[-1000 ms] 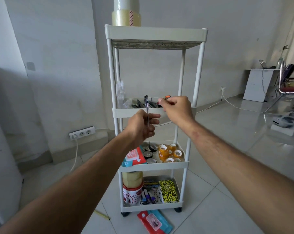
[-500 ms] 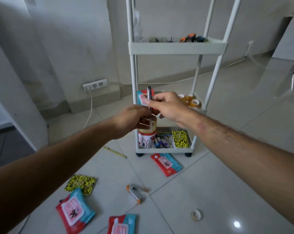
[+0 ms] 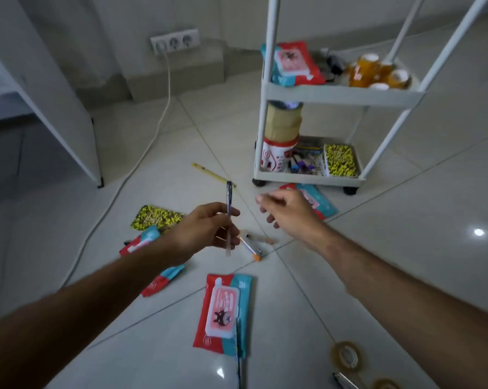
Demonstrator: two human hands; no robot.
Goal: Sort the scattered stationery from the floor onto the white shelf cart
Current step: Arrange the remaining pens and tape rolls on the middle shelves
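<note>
Two hands reach out over the tiled floor (image 3: 391, 220). The left hand (image 3: 206, 231) pinches a pen (image 3: 228, 217) between thumb and fingers, holding it upright with its dark cap at the top. The right hand (image 3: 286, 210) holds nothing; its fingers are loosely spread and relaxed, just in front of the white shelf cart (image 3: 338, 94).

On the cart's upper visible shelf lie a red-and-teal wipes pack (image 3: 293, 64) and several small orange tape rolls (image 3: 374, 71). On the bottom shelf a stack of large tape rolls (image 3: 283, 127) stands beside a tray of small items and a yellow speckled pack (image 3: 341, 160).

Scattered on the floor are more things. A yellow pencil (image 3: 209, 174) lies left of the cart's wheels. Another wipes pack (image 3: 318, 200) lies just in front of the cart, partly hidden by the right hand. A yellow speckled pouch (image 3: 155, 217) and one more wipes pack (image 3: 153, 265) lie under the left forearm. An orange-tipped object, possibly a marker (image 3: 251, 247), lies between the hands. A fourth wipes pack (image 3: 226, 313) lies nearest the camera, with a clear tape roll (image 3: 346, 355) to its right near the bottom edge.

A wall socket strip (image 3: 175, 40) sits low on the wall, with a white cable (image 3: 141, 153) trailing from it across the floor.
</note>
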